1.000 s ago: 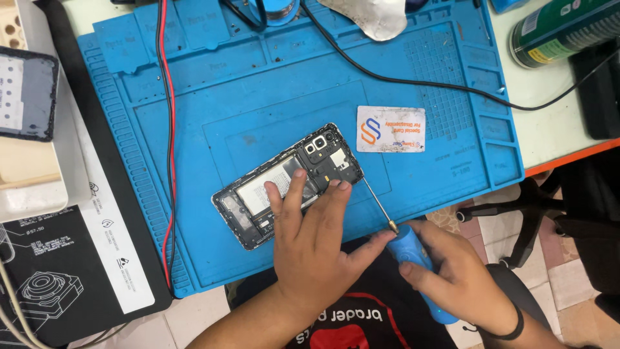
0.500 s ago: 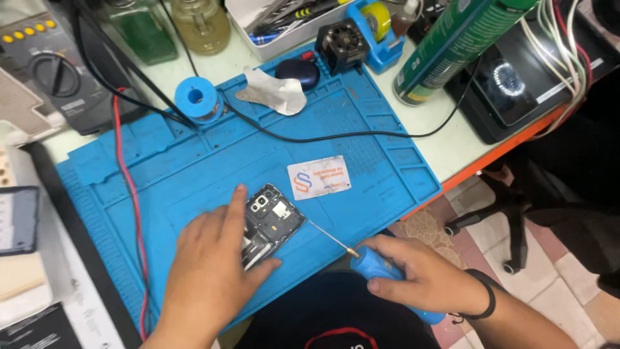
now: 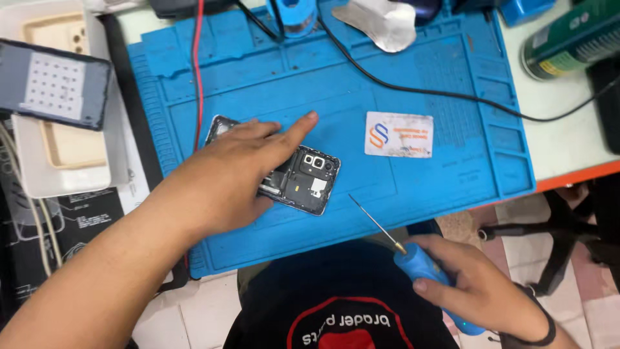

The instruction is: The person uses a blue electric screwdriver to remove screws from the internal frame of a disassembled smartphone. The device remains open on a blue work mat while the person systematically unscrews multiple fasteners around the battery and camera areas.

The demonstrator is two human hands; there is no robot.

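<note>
Phone [image 3: 303, 181], opened with its back cover off and camera module and boards bared, is lying flat on the blue mat [image 3: 439, 187] just left of the frame's centre. Nearest, at lower right, the blue-handled screwdriver [image 3: 423, 265] is gripped by the right hand [image 3: 478, 291], fingers curled shut round the handle, its thin shaft raised up-left, clear of the phone. Farther in, the phone is pinned by the left hand [image 3: 226, 174], fingers spread flat, forefinger outstretched. It is judged light, stiff and fragile (exposed parts should be avoided), best taken by its frame edges. Beyond, a white card [image 3: 398, 134] and black cable [image 3: 413, 81] are seen. Compared with half a second ago, the view has closed in and the screwdriver tip has drawn away from the phone.
</note>
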